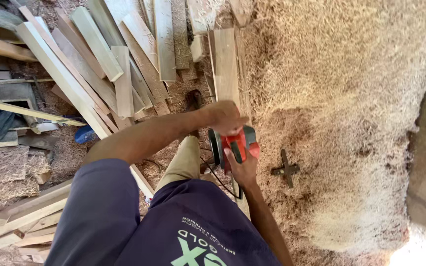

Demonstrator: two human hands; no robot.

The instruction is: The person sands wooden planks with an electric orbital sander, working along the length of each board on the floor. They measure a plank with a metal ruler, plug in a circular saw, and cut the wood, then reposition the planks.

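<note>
The left hand is curling down over the front top of a red and black electric power tool, fingers wrapped on it, while the right hand is gripping the tool's rear handle from below in the picture, so both hands are clamped on the same machine, close together with the red body showing between them. The tool, which looks like a handheld planer or saw, is sitting on the near end of a long pale wooden plank that is running away from the person toward the top of the view. A black power cord is trailing from the tool back toward the person's body. The person is wearing a dark blue shirt and tan trousers, with one knee bent just left of the tool. A thick heap of wood shavings is spreading to the right, with a small dark cross-shaped metal piece lying on it near the right hand. A jumble of cut boards is lying to the left.
</note>
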